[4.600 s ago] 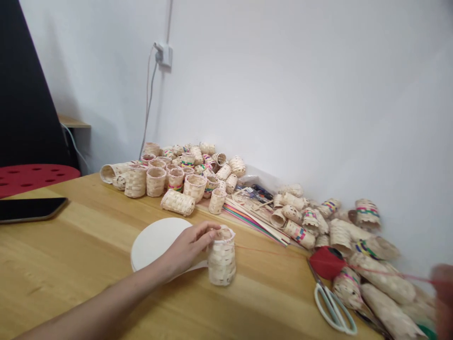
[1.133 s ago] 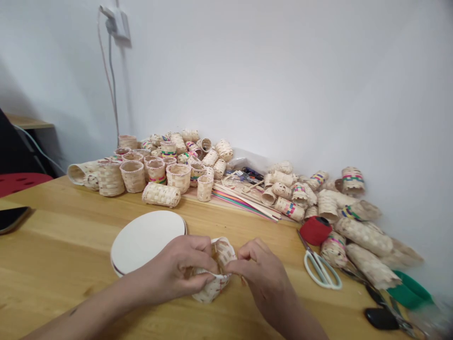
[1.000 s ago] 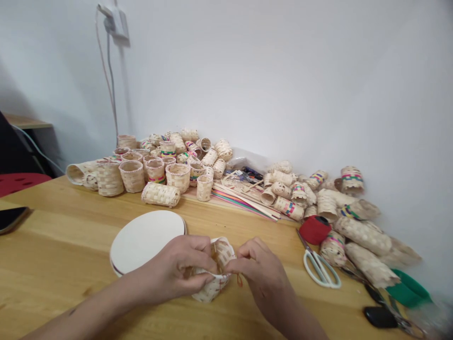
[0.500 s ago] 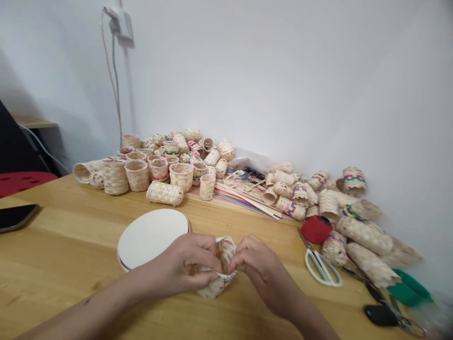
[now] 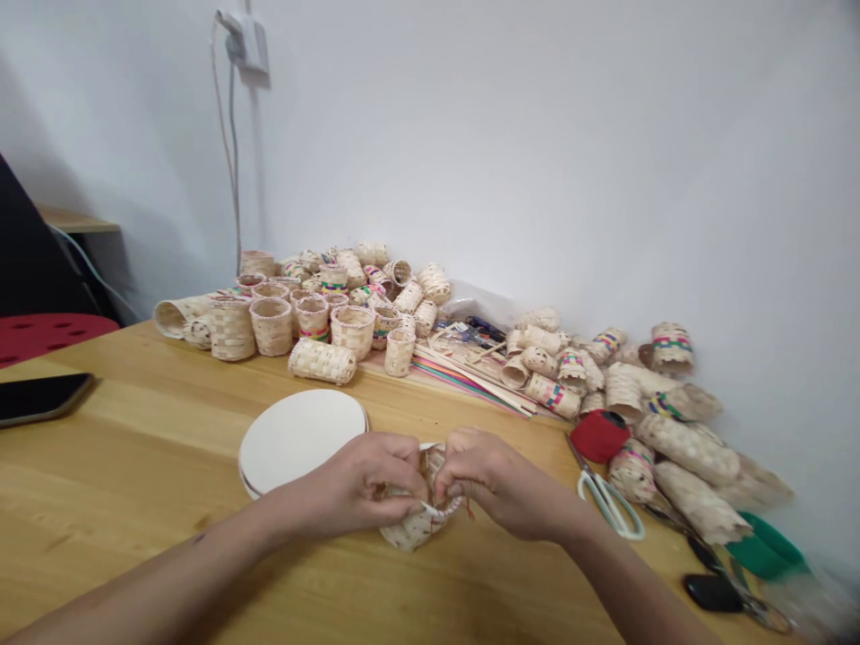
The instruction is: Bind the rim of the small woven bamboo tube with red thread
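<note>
A small woven basket (image 5: 411, 530) of pale strips rests tilted on the table between my two hands, its mouth facing up and away. My left hand (image 5: 376, 479) pinches the left part of its rim, fingers partly inside the opening. At the right part of the rim, my right hand (image 5: 487, 479) is closed with thumb and fingertips pressed together; what lies between them is too small to make out. A white and red cord wraps the near rim, and a loose reddish thread end (image 5: 470, 511) sticks out beneath my right fingers.
Just behind my left hand lies a stack of white round discs (image 5: 302, 439). White-handled scissors (image 5: 611, 502) and a red object (image 5: 600, 435) are at right. Many woven baskets (image 5: 353, 330) and coloured strips (image 5: 463, 378) line the wall. A phone (image 5: 44, 399) lies far left.
My right hand has shifted from beside the basket to over its rim, closer to my left hand. The reddish thread end now shows at the right. The camera view has shifted slightly.
</note>
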`<state>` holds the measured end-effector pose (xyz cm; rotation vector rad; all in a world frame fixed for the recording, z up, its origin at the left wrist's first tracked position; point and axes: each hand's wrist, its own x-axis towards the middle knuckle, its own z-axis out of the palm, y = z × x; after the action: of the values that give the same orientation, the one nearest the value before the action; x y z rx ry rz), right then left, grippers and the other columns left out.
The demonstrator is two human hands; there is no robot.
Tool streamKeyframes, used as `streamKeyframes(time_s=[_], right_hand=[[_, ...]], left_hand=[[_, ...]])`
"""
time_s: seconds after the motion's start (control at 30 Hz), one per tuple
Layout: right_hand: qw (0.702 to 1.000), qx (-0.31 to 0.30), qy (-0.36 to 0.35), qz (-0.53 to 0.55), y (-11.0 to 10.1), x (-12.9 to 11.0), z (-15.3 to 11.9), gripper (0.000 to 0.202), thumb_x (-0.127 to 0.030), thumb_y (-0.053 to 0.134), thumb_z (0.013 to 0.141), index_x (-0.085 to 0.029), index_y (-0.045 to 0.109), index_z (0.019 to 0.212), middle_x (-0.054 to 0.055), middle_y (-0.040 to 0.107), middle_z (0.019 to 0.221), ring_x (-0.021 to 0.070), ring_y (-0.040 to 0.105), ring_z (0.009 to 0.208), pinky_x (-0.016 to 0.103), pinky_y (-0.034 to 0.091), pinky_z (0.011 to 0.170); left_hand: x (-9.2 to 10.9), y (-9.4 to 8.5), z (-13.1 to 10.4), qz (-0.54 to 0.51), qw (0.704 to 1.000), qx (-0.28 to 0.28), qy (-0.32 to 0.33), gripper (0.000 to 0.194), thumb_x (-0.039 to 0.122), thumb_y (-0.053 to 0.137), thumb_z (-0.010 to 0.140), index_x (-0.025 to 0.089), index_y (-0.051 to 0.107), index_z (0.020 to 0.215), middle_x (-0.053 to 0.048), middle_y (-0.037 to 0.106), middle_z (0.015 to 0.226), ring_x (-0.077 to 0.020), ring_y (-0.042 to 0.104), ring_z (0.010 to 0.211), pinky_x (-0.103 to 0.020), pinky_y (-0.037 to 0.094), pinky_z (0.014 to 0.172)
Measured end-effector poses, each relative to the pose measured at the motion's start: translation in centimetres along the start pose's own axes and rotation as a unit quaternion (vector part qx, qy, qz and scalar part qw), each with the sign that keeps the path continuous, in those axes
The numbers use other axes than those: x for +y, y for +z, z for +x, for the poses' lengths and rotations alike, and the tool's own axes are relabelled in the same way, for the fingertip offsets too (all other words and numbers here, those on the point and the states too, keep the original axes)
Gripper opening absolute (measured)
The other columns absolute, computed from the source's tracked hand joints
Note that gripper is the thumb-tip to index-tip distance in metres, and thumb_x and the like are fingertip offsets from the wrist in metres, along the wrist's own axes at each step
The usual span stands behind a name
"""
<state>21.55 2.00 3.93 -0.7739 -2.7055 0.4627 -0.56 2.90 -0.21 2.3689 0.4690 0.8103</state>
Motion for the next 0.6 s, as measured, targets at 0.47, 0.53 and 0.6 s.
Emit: streamKeyframes(time_s=[0.47, 0.53, 0.6], right_hand=[[0.999, 0.012, -0.001, -0.041, 0.8, -0.33, 0.02, 0.024, -0.012, 0.048, 0.092, -0.02, 0.067, 0.08, 0.001, 0.062, 0.079, 0.0149, 0.055, 0.077, 0.026, 0.038, 0.07], [0.999, 0.017, 0.004, -0.042, 0.84, -0.38, 0.13, 0.023, -0.014, 0.049, 0.093, -0.02, 0.067, 0.08, 0.001, 0.063, 0.079, 0.0147, 0.056, 0.077, 0.026, 0.039, 0.071], [0.999, 0.015, 0.01, -0.033, 0.61, -0.38, 0.29, 0.023, -0.017, 0.05, 0.095, -0.021, 0.068, 0.081, 0.0, 0.064, 0.08, 0.014, 0.058, 0.079, 0.026, 0.04, 0.073]], left_hand=[[-0.26, 0.1, -0.01, -0.029, 0.999, 0.006, -0.022, 0.015, 0.021, 0.059, 0.088, 0.015, 0.071, 0.083, -0.002, 0.055, 0.076, -0.0116, 0.053, 0.069, -0.018, 0.038, 0.06], [-0.41, 0.13, 0.02, -0.035, 0.999, 0.013, -0.017, 0.012, 0.018, 0.059, 0.087, 0.014, 0.07, 0.083, -0.002, 0.055, 0.076, -0.0114, 0.053, 0.07, -0.018, 0.038, 0.061], [-0.52, 0.12, 0.02, -0.041, 0.999, 0.015, -0.013, 0.012, 0.017, 0.06, 0.087, 0.014, 0.07, 0.081, -0.001, 0.055, 0.076, -0.011, 0.053, 0.07, -0.018, 0.038, 0.062]])
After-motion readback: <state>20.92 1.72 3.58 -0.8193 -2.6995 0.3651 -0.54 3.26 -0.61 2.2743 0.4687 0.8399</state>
